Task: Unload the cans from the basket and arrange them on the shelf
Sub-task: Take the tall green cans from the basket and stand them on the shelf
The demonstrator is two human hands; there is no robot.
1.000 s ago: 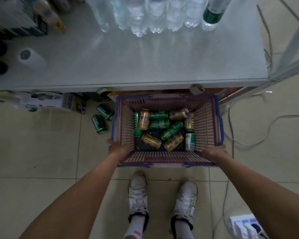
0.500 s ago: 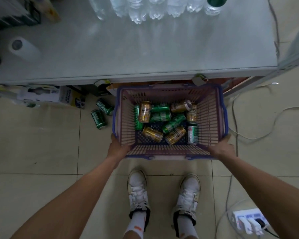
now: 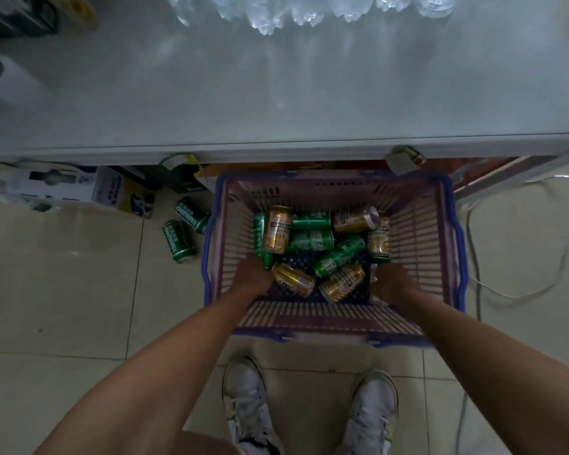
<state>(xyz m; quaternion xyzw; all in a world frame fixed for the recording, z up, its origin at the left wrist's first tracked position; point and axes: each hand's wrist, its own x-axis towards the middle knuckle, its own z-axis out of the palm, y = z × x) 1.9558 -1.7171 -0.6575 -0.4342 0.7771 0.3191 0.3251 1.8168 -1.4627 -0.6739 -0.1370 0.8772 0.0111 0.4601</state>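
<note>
Grip: both hands are down inside the basket; whether either has closed on a can cannot be told, since the fingers are hidden among the cans.
Shelf (image 3: 276, 103): pale flat surface across the top of the view, its front edge just beyond the basket; clear plastic bottles (image 3: 276, 11) stand along its far side.
Floor (image 3: 63, 290): beige tiles, with a white cable (image 3: 519, 290) looping to the right of the basket.
Basket (image 3: 454, 244): purple slatted plastic, sitting on the floor in front of the shelf, just ahead of two white shoes (image 3: 247, 405).
Cans in basket (image 3: 309, 239): a loose pile of green and gold cans lying on their sides on the basket bottom.
Left hand (image 3: 253, 274): at the near-left of the pile, touching a green can and just beside a gold can (image 3: 293, 279).
Right hand (image 3: 390, 279): at the near-right of the pile, against the cans there.
Cans on floor (image 3: 184, 231): two green cans lie on the tiles just left of the basket.
</note>
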